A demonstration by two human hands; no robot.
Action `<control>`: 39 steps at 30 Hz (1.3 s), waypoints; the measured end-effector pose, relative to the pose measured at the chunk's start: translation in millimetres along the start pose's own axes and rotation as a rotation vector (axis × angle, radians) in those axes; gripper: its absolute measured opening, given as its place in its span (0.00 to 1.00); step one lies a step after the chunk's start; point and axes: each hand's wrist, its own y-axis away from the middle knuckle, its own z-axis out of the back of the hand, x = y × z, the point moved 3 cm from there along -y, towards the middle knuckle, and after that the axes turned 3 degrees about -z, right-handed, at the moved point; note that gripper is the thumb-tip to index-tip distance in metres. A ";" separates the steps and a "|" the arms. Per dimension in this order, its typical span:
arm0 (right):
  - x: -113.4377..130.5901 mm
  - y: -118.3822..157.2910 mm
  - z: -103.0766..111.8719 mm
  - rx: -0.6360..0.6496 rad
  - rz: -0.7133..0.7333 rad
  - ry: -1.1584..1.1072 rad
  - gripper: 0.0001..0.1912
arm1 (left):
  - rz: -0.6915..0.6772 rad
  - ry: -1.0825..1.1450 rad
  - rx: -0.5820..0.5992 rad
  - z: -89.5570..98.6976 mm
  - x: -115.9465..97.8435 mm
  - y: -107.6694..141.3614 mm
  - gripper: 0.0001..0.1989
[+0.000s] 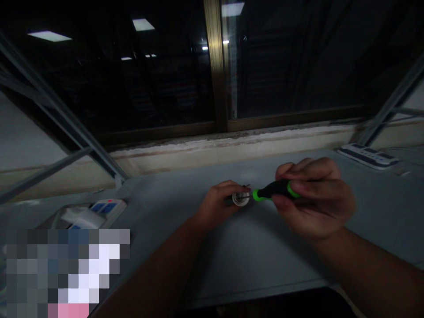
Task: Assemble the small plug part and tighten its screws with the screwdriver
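My right hand (313,198) is closed around the handle of a screwdriver (274,190), black with bright green bands. Its thin shaft points left, with the tip at the open face of a small round white fitting (241,198). My left hand (218,201) grips this fitting from the left side, above the table. The fitting looks like a hollow cup with a rim, and its exact kind is hard to make out in the dim light. A short dark wire-like piece (247,186) sticks out beside its upper edge.
The grey table (265,265) runs up to a window ledge (218,154). At the left lies a power strip (111,210) with a white plug in it; another power strip (367,156) is at the back right. Metal frame posts (76,128) stand at the left and right.
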 end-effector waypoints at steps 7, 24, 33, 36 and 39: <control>-6.0 3.6 3.6 0.048 -0.035 -0.076 0.11 | -0.008 -0.015 -0.009 0.4 0.9 0.3 0.14; -8.9 6.6 0.6 0.159 -0.101 -0.196 0.20 | -0.011 -0.003 -0.006 2.7 -0.5 -0.8 0.13; -8.2 -5.6 5.2 0.001 0.009 0.014 0.18 | 0.000 0.005 -0.031 4.0 -1.2 -0.6 0.13; -7.5 -4.7 4.0 0.054 -0.023 -0.073 0.15 | 0.014 0.012 -0.041 3.4 -2.5 -0.7 0.12; -5.8 -3.0 -0.6 0.146 -0.041 -0.143 0.21 | 0.031 0.026 -0.057 3.6 -2.6 -0.2 0.12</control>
